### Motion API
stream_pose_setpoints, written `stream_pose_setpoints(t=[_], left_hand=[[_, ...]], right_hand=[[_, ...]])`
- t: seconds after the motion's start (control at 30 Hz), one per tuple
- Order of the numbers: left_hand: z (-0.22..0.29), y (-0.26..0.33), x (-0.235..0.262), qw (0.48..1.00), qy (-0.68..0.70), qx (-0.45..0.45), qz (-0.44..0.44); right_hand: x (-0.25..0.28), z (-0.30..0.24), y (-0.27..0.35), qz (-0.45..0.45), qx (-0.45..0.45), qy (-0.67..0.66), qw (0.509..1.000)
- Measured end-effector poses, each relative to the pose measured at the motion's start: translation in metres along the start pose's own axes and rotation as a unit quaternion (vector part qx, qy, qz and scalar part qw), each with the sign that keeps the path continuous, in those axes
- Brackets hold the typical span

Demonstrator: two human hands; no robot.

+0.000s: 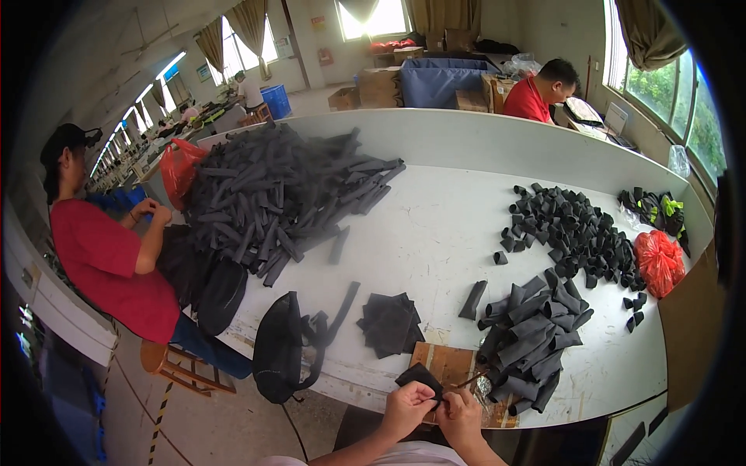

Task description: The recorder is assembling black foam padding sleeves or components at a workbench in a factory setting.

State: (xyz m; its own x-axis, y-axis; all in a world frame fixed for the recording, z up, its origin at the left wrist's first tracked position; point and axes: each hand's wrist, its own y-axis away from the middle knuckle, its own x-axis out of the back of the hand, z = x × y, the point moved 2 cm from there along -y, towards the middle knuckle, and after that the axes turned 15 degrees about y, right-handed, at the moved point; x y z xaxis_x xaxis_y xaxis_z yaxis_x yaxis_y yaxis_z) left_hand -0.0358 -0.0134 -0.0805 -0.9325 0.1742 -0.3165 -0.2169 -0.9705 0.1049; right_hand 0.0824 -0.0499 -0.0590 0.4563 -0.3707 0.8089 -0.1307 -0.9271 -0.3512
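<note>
My left hand (409, 410) is closed in a pinch on a small black fabric piece (420, 377) at the table's front edge. Beside it, my right hand (460, 417) pinches the same piece, fingertips close to the left ones. Both hands are over a worn wooden board (443, 361). A thin brown stick-like thing slants up from near my right fingers; whether I hold it, I cannot tell. Flat dark fabric squares (388, 322) lie in a stack just beyond my left hand. Right of the board is a heap of rolled dark fabric tubes (536, 334).
Small black tubes (571, 233) and a red plastic bag (659, 262) lie at the right. A large pile of long dark strips (264, 194) covers the far left. A black bag (278, 349) sits at the front edge. A person in red (105, 256) works at the left.
</note>
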Motion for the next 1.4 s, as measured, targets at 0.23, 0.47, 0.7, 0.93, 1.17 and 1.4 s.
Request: stream_pose_setpoints(t=[0.23,0.47,0.7,0.93,1.17,1.4], left_hand=[[0.012,-0.004,0.012,0.901,0.333,0.27,-0.074],[-0.008,-0.011,0.005,1.0,-0.001,-0.003,0.03],[0.013,-0.007,0.001,0.971,0.146,0.185,-0.045],[0.038,0.02,-0.021,0.735,0.516,0.325,-0.297],[0.052,0.016,-0.039,0.991,0.0,-0.051,-0.125],[0.048,0.01,-0.048,0.994,0.011,-0.096,-0.042]], right_hand=[[-0.005,0.007,-0.005,-0.086,-0.272,-0.405,0.869],[-0.017,0.008,0.005,-0.181,-0.451,-0.705,0.517],[-0.019,0.028,0.008,-0.202,-0.36,-0.636,0.651],[0.016,0.008,0.004,-0.17,-0.273,-0.727,0.606],[0.038,0.021,-0.012,-0.006,-0.065,-0.448,0.892],[0.053,0.007,-0.016,0.008,-0.057,-0.254,0.966]])
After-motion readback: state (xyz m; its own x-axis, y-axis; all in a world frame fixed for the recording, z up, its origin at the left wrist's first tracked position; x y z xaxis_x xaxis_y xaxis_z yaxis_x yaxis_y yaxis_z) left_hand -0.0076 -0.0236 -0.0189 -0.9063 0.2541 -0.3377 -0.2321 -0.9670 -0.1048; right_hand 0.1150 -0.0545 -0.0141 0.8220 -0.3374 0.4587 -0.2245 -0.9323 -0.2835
